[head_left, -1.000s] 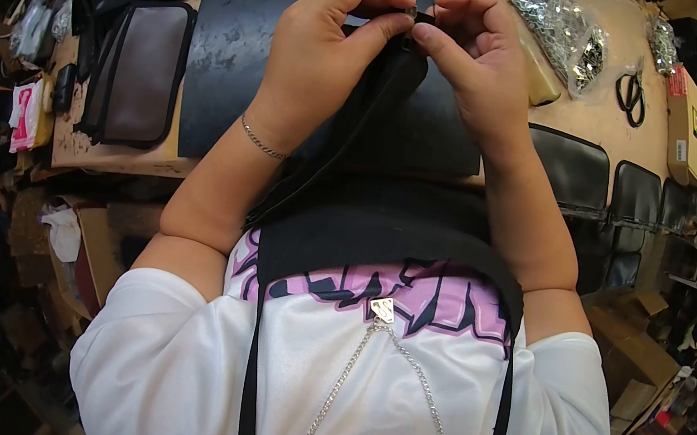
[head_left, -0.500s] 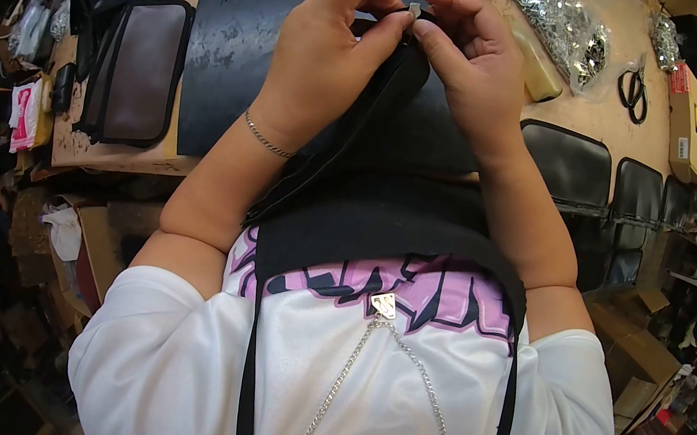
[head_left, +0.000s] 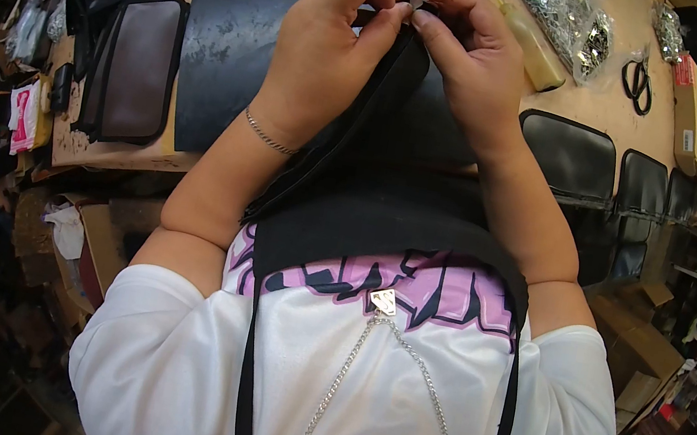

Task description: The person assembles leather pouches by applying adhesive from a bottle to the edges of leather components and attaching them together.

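My left hand [head_left: 325,52] pinches the end of a long black strip [head_left: 396,73] that looks like zipper tape. Opposite it, my right hand [head_left: 479,69] has thumb and forefinger closed at the same end. Between the fingertips shows a small silver metal piece [head_left: 416,2], perhaps a zipper slider; the fingers partly cover it. From the hands the strip hangs down toward the black apron [head_left: 386,215]. Both hands are above a worn black mat [head_left: 233,51] on the table.
Brown and black flat pouches [head_left: 140,72] lie at left. To the right are a yellowish bottle [head_left: 531,50], a clear bag of small metal parts [head_left: 565,23] and black-handled scissors [head_left: 637,86]. Dark panels [head_left: 567,153] line the front edge near a cardboard box [head_left: 695,119].
Both hands stay together at the strip's end, with fingertips slightly shifted. Less of the metal piece shows between them now. The view has moved a little.
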Tool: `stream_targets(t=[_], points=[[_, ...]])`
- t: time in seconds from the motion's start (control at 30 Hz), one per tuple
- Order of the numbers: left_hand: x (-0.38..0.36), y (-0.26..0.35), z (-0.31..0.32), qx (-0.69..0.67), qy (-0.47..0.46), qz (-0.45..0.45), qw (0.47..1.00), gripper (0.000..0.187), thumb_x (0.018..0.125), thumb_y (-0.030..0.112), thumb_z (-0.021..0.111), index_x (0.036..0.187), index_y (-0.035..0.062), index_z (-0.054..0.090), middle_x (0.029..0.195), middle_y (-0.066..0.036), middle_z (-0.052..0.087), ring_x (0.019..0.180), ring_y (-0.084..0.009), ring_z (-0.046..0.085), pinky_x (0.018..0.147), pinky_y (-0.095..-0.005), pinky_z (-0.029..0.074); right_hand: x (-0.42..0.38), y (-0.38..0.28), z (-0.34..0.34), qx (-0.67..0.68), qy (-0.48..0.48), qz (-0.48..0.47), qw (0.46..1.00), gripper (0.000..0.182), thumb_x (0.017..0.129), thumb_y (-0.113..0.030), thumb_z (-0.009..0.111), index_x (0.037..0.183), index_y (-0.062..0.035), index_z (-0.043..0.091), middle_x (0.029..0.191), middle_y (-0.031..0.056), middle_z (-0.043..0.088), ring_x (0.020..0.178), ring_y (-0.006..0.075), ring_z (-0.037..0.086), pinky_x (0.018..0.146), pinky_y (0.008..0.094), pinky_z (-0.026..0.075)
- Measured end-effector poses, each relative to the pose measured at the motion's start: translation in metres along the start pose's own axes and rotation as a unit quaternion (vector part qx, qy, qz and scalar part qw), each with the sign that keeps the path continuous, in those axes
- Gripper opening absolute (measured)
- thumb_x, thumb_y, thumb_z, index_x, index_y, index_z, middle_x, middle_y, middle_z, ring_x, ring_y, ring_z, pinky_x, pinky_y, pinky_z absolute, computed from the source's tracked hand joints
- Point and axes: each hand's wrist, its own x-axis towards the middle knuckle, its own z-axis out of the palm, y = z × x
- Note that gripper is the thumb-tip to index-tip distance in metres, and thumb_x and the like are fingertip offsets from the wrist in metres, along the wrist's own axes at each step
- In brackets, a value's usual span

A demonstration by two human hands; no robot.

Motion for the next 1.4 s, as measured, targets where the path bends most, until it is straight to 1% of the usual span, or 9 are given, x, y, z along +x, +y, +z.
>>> stream_targets(t=[0.1,0.3,0.8,0.9,1.0,1.07,1.17,1.2,1.4], points=[[0.001,-0.002,0.002,-0.044,0.008,-0.002,0.999,0.016,0.091,-0.001,0.065,0.093,0.002,0.049,0.093,-0.006,0.064,0.089,-0.0095,0.059,0.079,-0.0229,0.049,0.0,0.002,-0.002,-0.004,0.001,-0.005,1.0,0.022,0.091,-0.003,0.065,0.113,-0.0027,0.067,0.102,0.0028,0.069,0.095,0.0091,0.064,0.086,0.0229,0.05],[0.002,0.005,0.0,0.018,0.014,0.008,1.0,0.027,0.091,0.0,0.067,0.082,0.0029,0.041,0.088,-0.009,0.067,0.079,-0.0086,0.058,0.074,-0.0219,0.049,-0.001,0.001,-0.003,-0.032,-0.012,-0.019,0.999,0.025,0.093,0.001,0.065,0.118,-0.0015,0.064,0.104,0.0014,0.067,0.095,0.0062,0.062,0.083,0.0185,0.049],[0.003,0.004,0.0,0.014,0.02,0.004,1.0,0.032,0.09,0.001,0.068,0.076,0.0031,0.039,0.089,-0.009,0.068,0.076,-0.0066,0.054,0.069,-0.0207,0.047,0.001,-0.002,-0.004,-0.064,-0.02,-0.009,0.998,0.024,0.093,0.0,0.065,0.117,-0.0006,0.065,0.103,0.0015,0.068,0.095,0.0065,0.063,0.082,0.0189,0.05],[0.003,0.006,-0.001,0.043,0.016,-0.017,0.999,0.027,0.09,0.0,0.069,0.079,0.0021,0.044,0.091,-0.007,0.068,0.078,-0.0072,0.056,0.072,-0.0211,0.048,0.001,-0.002,-0.004,-0.049,-0.017,-0.007,0.999,0.024,0.092,0.0,0.065,0.117,-0.0008,0.065,0.104,0.0017,0.067,0.096,0.007,0.063,0.084,0.0196,0.05],[0.003,0.003,0.005,-0.073,0.048,-0.007,0.996,0.009,0.09,0.002,0.068,0.091,-0.0004,0.06,0.093,-0.005,0.068,0.084,-0.0084,0.06,0.077,-0.0214,0.049,0.0,-0.002,-0.002,-0.02,-0.007,-0.019,1.0,0.023,0.092,-0.001,0.066,0.115,-0.001,0.065,0.104,0.0021,0.067,0.097,0.008,0.063,0.086,0.0208,0.05],[0.005,0.002,-0.003,-0.036,-0.005,-0.019,0.999,0.013,0.091,0.003,0.067,0.104,-0.0006,0.065,0.097,-0.004,0.069,0.089,-0.009,0.062,0.081,-0.0218,0.05,0.001,0.004,-0.006,-0.017,-0.012,-0.047,0.999,0.023,0.091,-0.002,0.067,0.114,-0.001,0.065,0.104,0.0024,0.067,0.097,0.0086,0.063,0.087,0.0216,0.05],[0.005,-0.002,-0.007,-0.055,-0.046,-0.044,0.996,0.022,0.093,0.003,0.065,0.115,-0.0002,0.068,0.101,-0.004,0.07,0.094,-0.0092,0.063,0.084,-0.022,0.05,0.003,0.003,-0.005,-0.019,-0.008,0.016,1.0,0.023,0.09,0.0,0.065,0.105,-0.0081,0.05,0.092,0.0007,0.059,0.081,0.0057,0.057,0.071,0.0219,0.047],[0.005,-0.004,-0.007,-0.075,-0.053,-0.054,0.994,0.024,0.093,0.003,0.064,0.117,0.0,0.068,0.102,-0.005,0.07,0.096,-0.0091,0.063,0.085,-0.022,0.051,0.004,-0.003,-0.005,-0.012,-0.018,0.039,0.999,0.024,0.09,0.0,0.065,0.104,-0.0086,0.047,0.091,0.0002,0.057,0.08,0.0054,0.056,0.071,0.0214,0.047],[0.004,-0.002,-0.008,-0.056,-0.064,-0.056,0.995,0.022,0.092,0.002,0.064,0.114,-0.0002,0.069,0.104,-0.005,0.071,0.096,-0.0089,0.064,0.086,-0.0222,0.051,0.013,-0.012,-0.016,0.004,-0.092,0.094,0.991,0.028,0.088,0.001,0.067,0.101,-0.0096,0.045,0.091,-0.0011,0.054,0.082,0.0049,0.054,0.073,0.0206,0.045]])
